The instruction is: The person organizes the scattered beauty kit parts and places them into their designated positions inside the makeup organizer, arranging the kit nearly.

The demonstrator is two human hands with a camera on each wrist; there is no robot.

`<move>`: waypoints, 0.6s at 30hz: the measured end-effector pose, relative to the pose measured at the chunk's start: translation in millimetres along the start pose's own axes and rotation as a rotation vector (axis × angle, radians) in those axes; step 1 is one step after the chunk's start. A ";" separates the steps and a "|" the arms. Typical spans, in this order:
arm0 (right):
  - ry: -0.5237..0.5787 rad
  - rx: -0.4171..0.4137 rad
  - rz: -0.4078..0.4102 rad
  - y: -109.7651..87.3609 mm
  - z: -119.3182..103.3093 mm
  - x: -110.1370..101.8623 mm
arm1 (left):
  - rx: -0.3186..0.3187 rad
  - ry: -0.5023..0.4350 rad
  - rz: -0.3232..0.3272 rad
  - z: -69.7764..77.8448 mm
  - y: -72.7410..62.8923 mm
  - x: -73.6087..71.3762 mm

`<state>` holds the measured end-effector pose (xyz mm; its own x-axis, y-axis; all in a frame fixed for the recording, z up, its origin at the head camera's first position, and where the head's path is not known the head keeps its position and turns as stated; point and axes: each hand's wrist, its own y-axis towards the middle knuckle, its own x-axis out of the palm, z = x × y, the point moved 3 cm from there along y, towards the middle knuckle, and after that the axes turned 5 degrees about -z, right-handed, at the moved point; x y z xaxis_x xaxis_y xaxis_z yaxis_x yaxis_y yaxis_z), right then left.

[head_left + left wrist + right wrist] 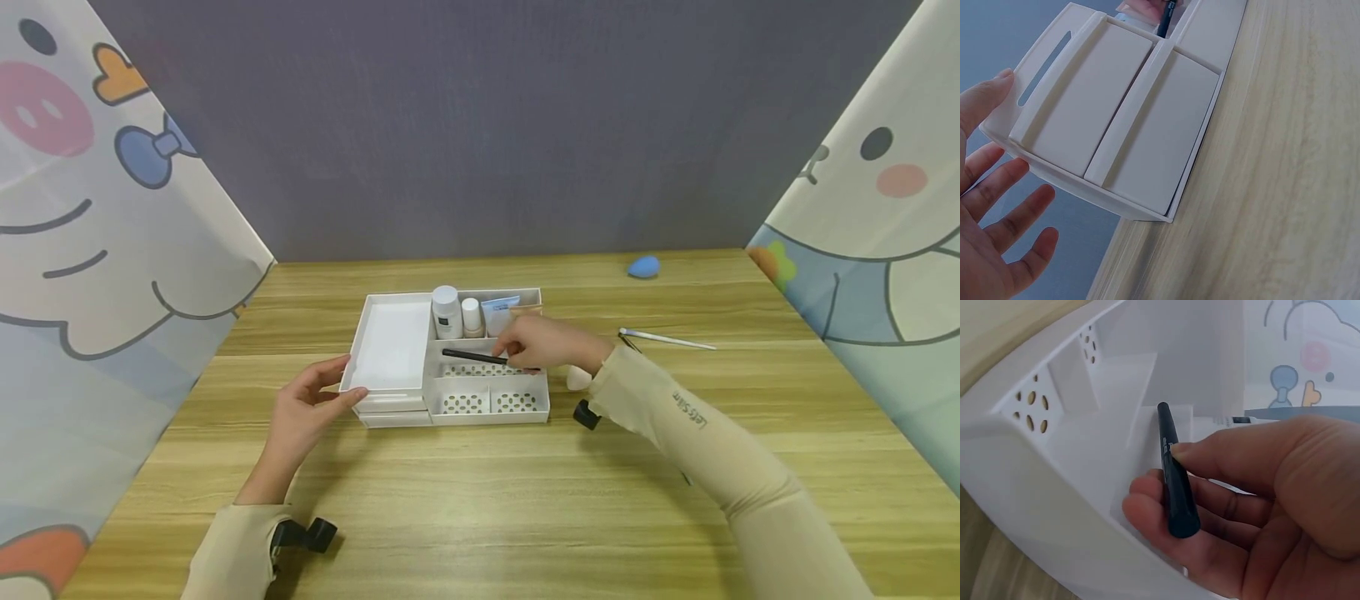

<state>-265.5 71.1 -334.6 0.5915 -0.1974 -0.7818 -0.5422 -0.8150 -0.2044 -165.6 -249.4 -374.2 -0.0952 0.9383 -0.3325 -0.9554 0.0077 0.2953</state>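
Note:
A white desktop organizer (392, 342) has a flat tray top and two drawers (1154, 131) on the left, with stepped compartments on the right. My left hand (303, 412) holds its front left corner, thumb at the front edge and fingertips along the side; its lower fingers are spread loosely in the left wrist view. My right hand (543, 340) pinches a slim black cosmetic pen (1175, 478) between thumb and fingers. That pen lies nearly level over the organizer's middle compartment. Behind it, a white bottle (447, 315), a smaller bottle (472, 317) and a light blue tube (499, 313) stand in the back compartment.
To the right on the wooden table (480, 508) lie a white-handled brush (671, 340) and, farther back, a blue makeup sponge (643, 267). A pale rounded object (578, 379) sits beside the organizer under my right wrist. A grey partition (495, 133) rises behind the table.

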 end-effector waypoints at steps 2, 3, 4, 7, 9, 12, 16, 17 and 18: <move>-0.033 0.015 0.016 1.2 -0.1 2.0 | 0.001 -0.001 0.000 0.0 0.2 0.0; -0.055 0.022 0.025 1.4 -0.4 2.8 | 0.000 0.001 0.001 0.1 0.3 0.1; -0.076 0.027 0.034 1.7 -0.9 3.6 | -0.001 0.003 0.001 0.1 0.2 0.1; -0.144 0.031 0.059 2.4 -1.5 5.4 | -0.003 0.008 0.001 0.0 0.0 0.0; -0.178 0.026 0.072 3.2 -1.7 6.4 | -0.006 0.011 0.001 0.0 -0.1 -0.1; -0.214 0.014 0.092 5.6 -0.6 8.9 | -0.009 0.011 -0.001 -0.1 -0.2 -0.3; -0.238 0.023 0.109 8.2 -0.4 11.7 | -0.013 0.011 0.003 -0.5 0.0 -0.5; -0.243 0.031 0.111 8.7 -0.6 12.3 | -0.014 0.012 0.004 -0.6 0.1 -0.5; -0.247 0.040 0.112 9.0 -1.6 12.3 | -0.015 0.012 0.005 -0.7 0.1 -0.5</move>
<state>-262.1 60.5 -345.2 0.3658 -0.1418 -0.9198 -0.6221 -0.7723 -0.1283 -165.9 -250.0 -374.7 -0.1028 0.9342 -0.3416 -0.9590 -0.0019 0.2833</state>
